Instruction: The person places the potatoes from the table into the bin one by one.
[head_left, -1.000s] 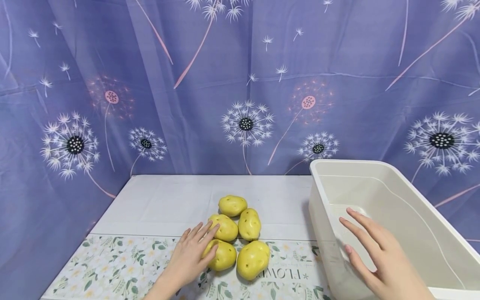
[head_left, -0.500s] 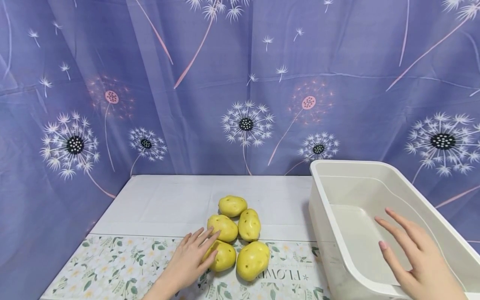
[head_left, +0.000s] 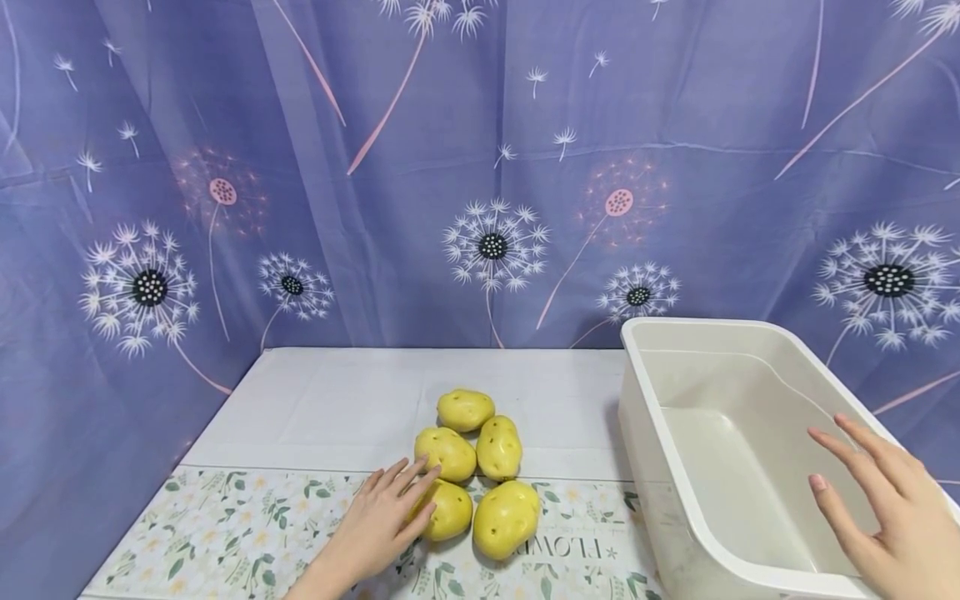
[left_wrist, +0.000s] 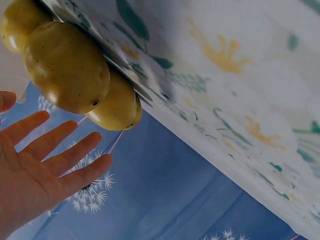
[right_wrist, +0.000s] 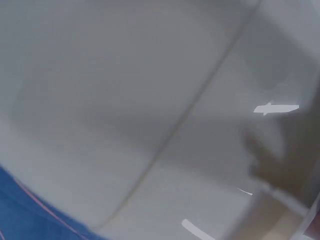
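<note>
Several yellow potatoes (head_left: 506,520) lie in a cluster on the table, some touching each other. Over the left side of the cluster hovers my left hand (head_left: 378,521), with its fingers spread and covering part of the nearest left potato (head_left: 448,510). In the left wrist view a gap shows between the fingers (left_wrist: 75,152) and the potatoes (left_wrist: 67,67). My right hand (head_left: 896,508) holds nothing and is above the right side of a white plastic bin (head_left: 660,433), fingers extended. Only the bin's pale wall (right_wrist: 125,100) and a hand-shaped shadow appear in the right wrist view.
The bin, with no potatoes visible inside, stands at the table's right. A flower-printed mat (head_left: 225,533) covers the near part of the table, with a plain white surface (head_left: 345,400) behind. A purple dandelion curtain (head_left: 390,250) hangs at the back and left.
My right hand has moved right across the bin, from its left rim toward its right side. My left hand has barely shifted, and the potatoes stay where they were.
</note>
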